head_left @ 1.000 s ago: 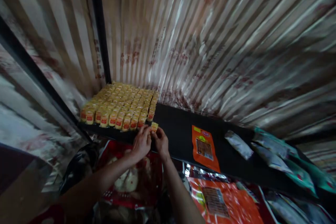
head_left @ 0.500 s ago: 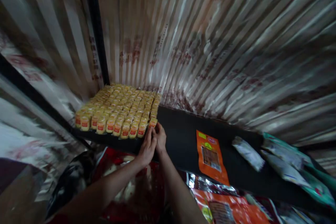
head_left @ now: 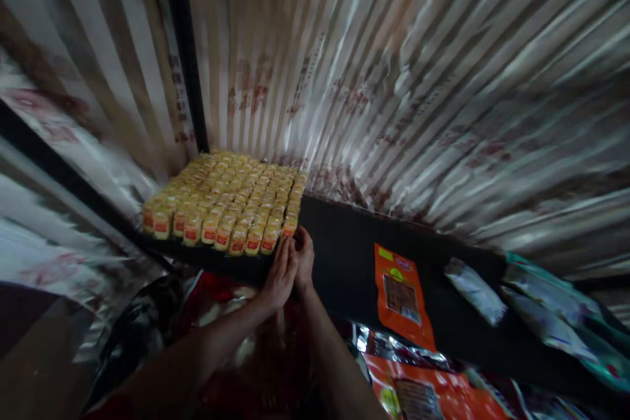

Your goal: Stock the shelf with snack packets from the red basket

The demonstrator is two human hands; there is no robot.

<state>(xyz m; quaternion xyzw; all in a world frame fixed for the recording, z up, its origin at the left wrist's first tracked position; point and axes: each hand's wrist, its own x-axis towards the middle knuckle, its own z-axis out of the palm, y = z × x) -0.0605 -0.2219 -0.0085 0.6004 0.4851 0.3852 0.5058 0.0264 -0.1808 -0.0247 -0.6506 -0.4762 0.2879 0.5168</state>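
Observation:
A tight block of several small yellow packets with red labels (head_left: 224, 200) stands on the left end of a dark shelf (head_left: 339, 249), in the corner of the corrugated metal walls. Both my hands meet at the block's front right corner. My left hand (head_left: 280, 272) has its fingers stretched out together, and their tips rest against the corner packet (head_left: 289, 226). My right hand (head_left: 305, 254) is just to its right, with fingers curled and pinched on that same packet, which sits in line with the front row.
An orange flat pouch (head_left: 402, 294) lies on the shelf to the right, with a silvery pouch (head_left: 473, 290) and green-edged pouches (head_left: 551, 318) beyond it. Red and orange bags (head_left: 423, 394) lie below the shelf edge. Corrugated metal walls (head_left: 394, 79) close in behind and to the left.
The small packet that my hands held just off the block's front right corner now stands in the row at that corner. Both hands have moved up against it, and the view has shifted slightly.

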